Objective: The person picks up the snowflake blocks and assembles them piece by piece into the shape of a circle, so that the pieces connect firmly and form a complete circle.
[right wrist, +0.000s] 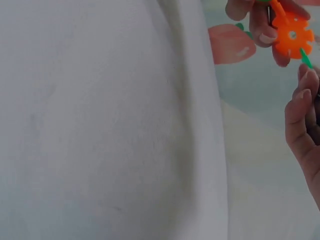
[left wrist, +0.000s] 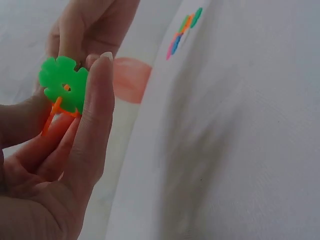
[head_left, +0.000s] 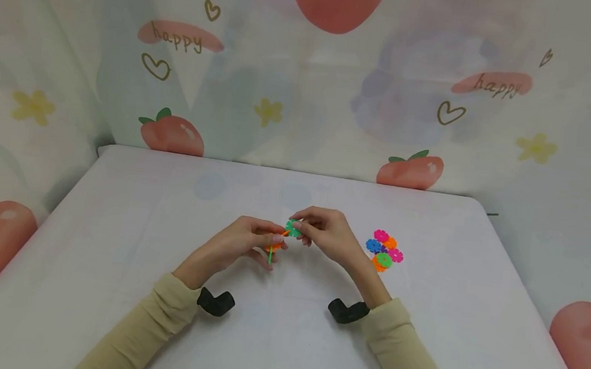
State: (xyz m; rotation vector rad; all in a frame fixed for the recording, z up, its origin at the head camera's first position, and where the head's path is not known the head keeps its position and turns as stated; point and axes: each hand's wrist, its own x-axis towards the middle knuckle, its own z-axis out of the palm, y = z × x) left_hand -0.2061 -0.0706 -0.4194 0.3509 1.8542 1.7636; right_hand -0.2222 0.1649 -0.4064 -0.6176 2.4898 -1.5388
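My right hand (head_left: pixel 325 233) pinches a green snowflake building disc (head_left: pixel 292 228) between thumb and fingers. Just to its left, my left hand (head_left: pixel 243 239) holds an orange piece with its thumb and fingers. An orange snowflake disc (right wrist: pixel 294 35) with a round centre hole shows in the right wrist view. A green piece (head_left: pixel 270 255), seen edge-on, is at the lower side of this orange disc. In the left wrist view an orange piece (left wrist: pixel 57 106) meets the notched rim of the green disc (left wrist: pixel 62 80); fingers partly hide how they join.
Right of my right hand lies a loose cluster of snowflake discs (head_left: pixel 384 258) in pink, orange, blue and green. The white-covered table (head_left: pixel 278 345) runs back to a patterned cloth wall (head_left: pixel 300 137). Black wrist mounts (head_left: pixel 216 302) sit on both wrists.
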